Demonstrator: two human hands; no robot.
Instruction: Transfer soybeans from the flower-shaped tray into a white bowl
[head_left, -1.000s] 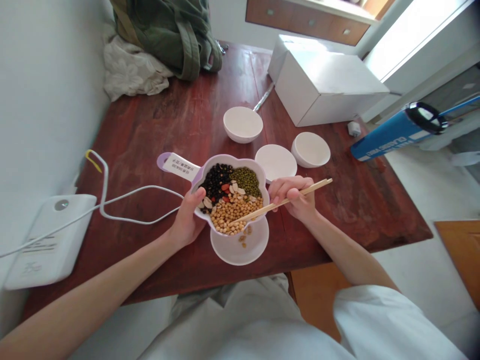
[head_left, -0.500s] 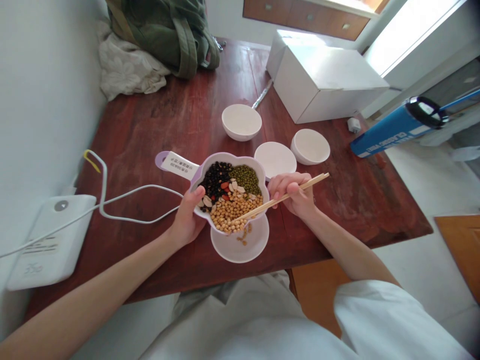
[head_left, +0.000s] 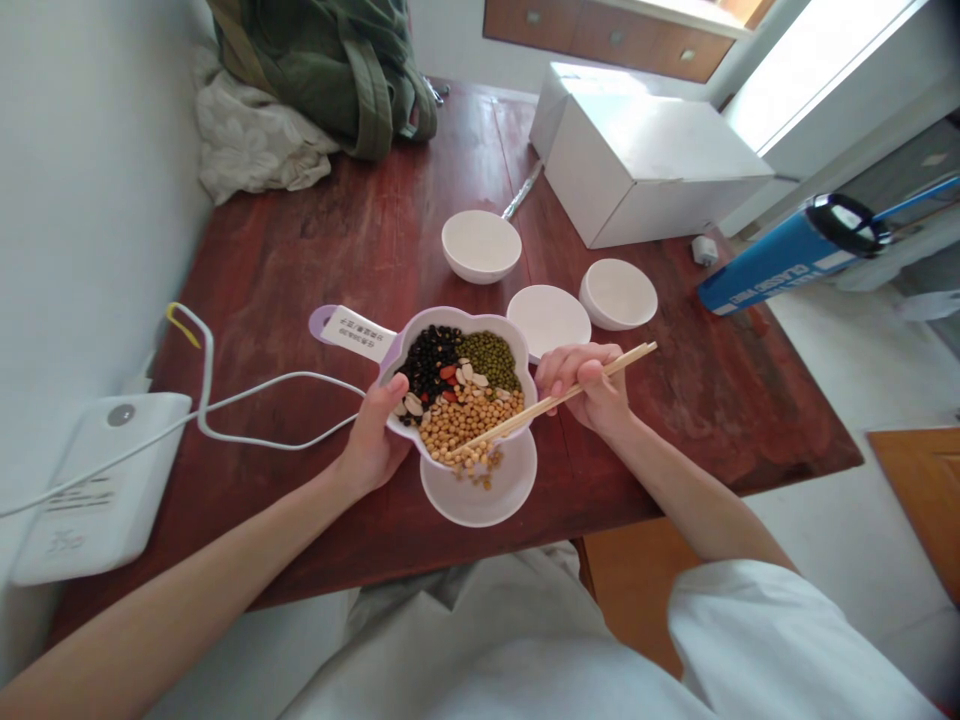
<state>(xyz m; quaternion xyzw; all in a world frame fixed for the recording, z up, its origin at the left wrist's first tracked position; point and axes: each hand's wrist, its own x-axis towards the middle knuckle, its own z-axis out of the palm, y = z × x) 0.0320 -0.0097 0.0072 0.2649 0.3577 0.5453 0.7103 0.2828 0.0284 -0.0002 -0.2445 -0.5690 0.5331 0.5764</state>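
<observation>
My left hand grips the near left rim of a flower-shaped purple bowl, tilted toward me. It holds black beans, green mung beans, yellow soybeans and a few red and pale seeds. My right hand is closed on wooden chopsticks; their tips rest among the soybeans at the bowl's near lip. Just below that lip stands a small white bowl with a few soybeans in it.
Three more white bowls stand beyond on the red-brown table. A white box, green bag, white cloth, white device with cable, and a blue bottle surround them.
The chopstick tips have nudged a few more soybeans over the lip into the white bowl. Both hands and the purple bowl stay almost where they were.
</observation>
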